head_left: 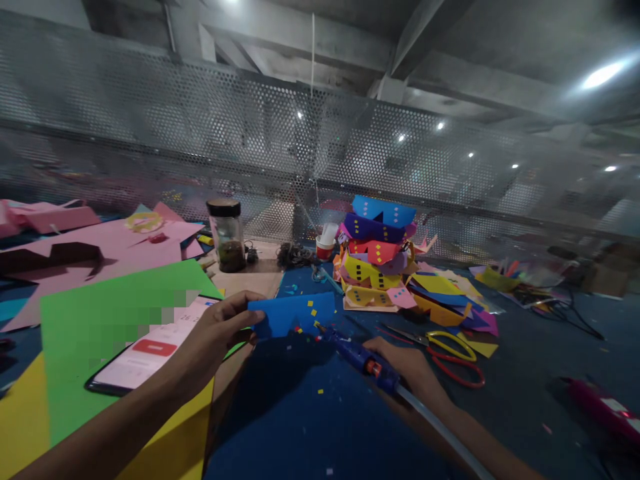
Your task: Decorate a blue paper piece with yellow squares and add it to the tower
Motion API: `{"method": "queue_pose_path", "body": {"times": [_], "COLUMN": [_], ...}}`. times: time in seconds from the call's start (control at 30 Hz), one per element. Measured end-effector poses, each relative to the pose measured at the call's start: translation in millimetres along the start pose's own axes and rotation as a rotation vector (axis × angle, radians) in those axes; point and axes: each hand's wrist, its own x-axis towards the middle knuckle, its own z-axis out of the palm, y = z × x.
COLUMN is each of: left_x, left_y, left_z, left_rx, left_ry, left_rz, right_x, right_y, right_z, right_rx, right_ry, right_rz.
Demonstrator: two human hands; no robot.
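Note:
My left hand (237, 320) pinches the left end of a blue paper piece (287, 315), holding it up over the table. Small yellow paper squares (311, 312) sit in a line near its right side. In my right hand (410, 363) is a blue glue gun (357, 353), with a long translucent glue stick (440, 427) coming out of its back. The nozzle is at the lower right of the blue paper, close to the lowest yellow square; whether they touch I cannot tell. My right fingers are partly hidden behind the gun.
Scissors (445, 343) with yellow and red handles lie right of my right hand. A stack of decorated paper pieces (377, 267) stands behind. A phone (155, 347) rests on green paper (75, 333) at left, near a lidded jar (227, 237). A pink tool (603, 407) lies far right.

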Motion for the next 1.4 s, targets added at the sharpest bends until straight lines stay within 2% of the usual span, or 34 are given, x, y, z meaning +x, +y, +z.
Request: {"method": "queue_pose_path", "body": {"times": [0.4,0.93,1.17,1.4], "left_x": [-1.2,-0.9,-0.2,0.8], "left_y": [-1.3,-0.2,-0.2,-2.0], "left_z": [-1.5,-0.4,-0.8,-1.1], "left_rx": [-0.022,-0.032,-0.025,-0.056], "left_ry": [-0.022,0.000,-0.011,0.005], "left_rz": [0.000,0.003,-0.003,-0.002], "right_x": [1.0,-0.2,-0.7,-0.5], "right_y": [-3.4,-6.3,-10.1,1.2], "right_z": [-3.8,-4.5,-6.7,1.0], "right_rx": [-0.065,-0.006,-0.022,-0.030], "right_ry": [0.023,0.045,0.015,0.036], "right_rz": [-0.071,-0.057,-0.022,-0.073]}}
